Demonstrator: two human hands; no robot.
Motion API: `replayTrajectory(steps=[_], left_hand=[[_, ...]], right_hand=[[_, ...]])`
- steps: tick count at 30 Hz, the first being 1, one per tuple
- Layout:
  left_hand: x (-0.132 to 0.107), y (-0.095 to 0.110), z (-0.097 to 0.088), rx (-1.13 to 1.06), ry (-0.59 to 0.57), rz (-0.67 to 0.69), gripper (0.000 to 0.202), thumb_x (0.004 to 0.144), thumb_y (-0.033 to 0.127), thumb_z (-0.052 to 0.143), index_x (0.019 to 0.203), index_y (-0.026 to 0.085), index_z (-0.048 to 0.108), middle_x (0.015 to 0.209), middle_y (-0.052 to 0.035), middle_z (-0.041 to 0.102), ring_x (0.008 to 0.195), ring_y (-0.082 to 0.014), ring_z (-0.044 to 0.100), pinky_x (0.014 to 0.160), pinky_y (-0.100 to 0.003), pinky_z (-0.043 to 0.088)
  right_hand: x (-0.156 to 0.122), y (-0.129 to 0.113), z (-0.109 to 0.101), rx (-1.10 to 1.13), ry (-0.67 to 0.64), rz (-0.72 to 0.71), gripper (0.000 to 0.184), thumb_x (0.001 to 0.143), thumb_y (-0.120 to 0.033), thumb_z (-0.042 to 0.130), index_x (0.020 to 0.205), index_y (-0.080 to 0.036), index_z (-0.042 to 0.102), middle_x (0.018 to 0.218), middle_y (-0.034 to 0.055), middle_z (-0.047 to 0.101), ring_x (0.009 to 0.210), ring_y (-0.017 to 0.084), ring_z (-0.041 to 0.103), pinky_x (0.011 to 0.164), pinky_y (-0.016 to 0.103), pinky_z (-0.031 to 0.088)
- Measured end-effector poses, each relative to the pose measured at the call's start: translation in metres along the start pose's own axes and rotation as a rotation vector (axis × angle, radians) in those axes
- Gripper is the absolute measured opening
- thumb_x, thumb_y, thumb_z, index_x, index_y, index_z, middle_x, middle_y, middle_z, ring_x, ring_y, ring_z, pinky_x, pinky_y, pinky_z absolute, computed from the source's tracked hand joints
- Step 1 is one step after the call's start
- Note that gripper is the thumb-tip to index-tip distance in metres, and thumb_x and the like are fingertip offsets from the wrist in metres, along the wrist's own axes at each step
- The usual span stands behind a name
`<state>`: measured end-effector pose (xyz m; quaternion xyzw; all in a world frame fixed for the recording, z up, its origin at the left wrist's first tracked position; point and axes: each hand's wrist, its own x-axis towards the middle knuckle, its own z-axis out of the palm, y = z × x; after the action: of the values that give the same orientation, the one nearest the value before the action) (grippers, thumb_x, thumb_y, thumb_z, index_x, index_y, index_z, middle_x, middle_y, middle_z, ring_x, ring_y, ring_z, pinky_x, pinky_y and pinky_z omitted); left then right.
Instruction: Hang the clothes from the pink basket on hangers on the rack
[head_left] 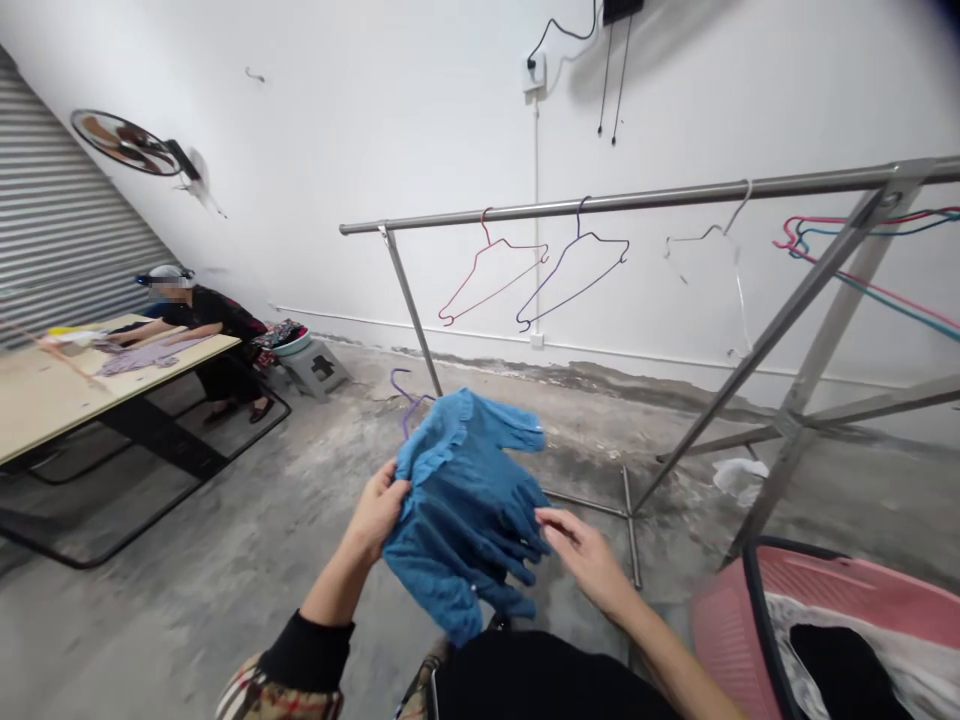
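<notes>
Nearest to us lies our own black top, and just past it our left hand has its fingers closed on a blue shirt, bunching the cloth. Our right hand is open, its fingers spread against the shirt's lower edge. We hold the shirt in the air on the near side of a steel clothes rack. The hook of a purple wire hanger shows at the shirt's upper left, so the shirt looks at least partly on it, though the cloth hides how far. Along the rack's top rail, a red wire hanger, a dark blue wire hanger and a white wire hanger hang bare, and no garment is on the rack yet. A bunch of coloured wire hangers sits at the rail's right end. Near the rack's right foot, a pink laundry basket has white clothes and a black garment left in it. Well left of the rack, a co-worker sits at a surface with a mauve garment on it.
</notes>
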<state>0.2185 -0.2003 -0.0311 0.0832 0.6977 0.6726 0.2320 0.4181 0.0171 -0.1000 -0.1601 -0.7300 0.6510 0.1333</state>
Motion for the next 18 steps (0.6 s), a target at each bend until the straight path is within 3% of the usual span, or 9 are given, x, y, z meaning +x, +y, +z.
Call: replayTrajectory(steps=[4, 10, 14, 18], left_hand=[[0.059, 0.039, -0.036, 0.202, 0.087, 0.094, 0.046, 0.057, 0.021, 0.055, 0.103, 0.017, 0.060, 0.065, 0.0027, 0.063, 0.051, -0.0142, 0.057, 0.052, -0.024, 0.047], [0.154, 0.113, -0.052, 0.455, 0.006, 0.388, 0.053, 0.061, 0.023, 0.050, 0.112, 0.013, 0.062, 0.085, -0.0033, 0.069, 0.076, -0.0186, 0.061, 0.067, -0.026, 0.050], [0.204, 0.176, -0.052, 0.568, -0.043, 0.536, 0.053, 0.062, 0.021, 0.049, 0.112, 0.013, 0.064, 0.089, -0.0031, 0.070, 0.080, -0.0187, 0.061, 0.072, -0.025, 0.050], [0.252, 0.231, -0.043, 0.686, 0.004, 0.601, 0.049, 0.061, 0.017, 0.047, 0.107, 0.010, 0.065, 0.086, -0.0038, 0.069, 0.075, -0.0174, 0.060, 0.069, -0.025, 0.049]], right_hand=[[-0.011, 0.045, -0.025, 0.024, 0.213, 0.201, 0.059, 0.068, -0.067, 0.062, 0.098, -0.017, 0.072, 0.106, 0.0145, 0.072, 0.105, 0.030, 0.066, 0.099, 0.043, 0.049], [-0.026, 0.091, -0.041, 0.067, 0.522, 0.414, 0.062, 0.053, -0.069, 0.067, 0.089, -0.019, 0.074, 0.096, 0.0143, 0.074, 0.096, 0.033, 0.070, 0.086, 0.040, 0.058], [-0.015, 0.095, -0.036, 0.049, 0.594, 0.409, 0.061, 0.053, -0.069, 0.067, 0.088, -0.020, 0.074, 0.092, 0.0138, 0.075, 0.091, 0.032, 0.071, 0.076, 0.036, 0.061], [0.007, 0.082, -0.024, 0.056, 0.629, 0.382, 0.060, 0.055, -0.065, 0.066, 0.092, -0.018, 0.072, 0.093, 0.0142, 0.075, 0.093, 0.031, 0.071, 0.082, 0.036, 0.059]])
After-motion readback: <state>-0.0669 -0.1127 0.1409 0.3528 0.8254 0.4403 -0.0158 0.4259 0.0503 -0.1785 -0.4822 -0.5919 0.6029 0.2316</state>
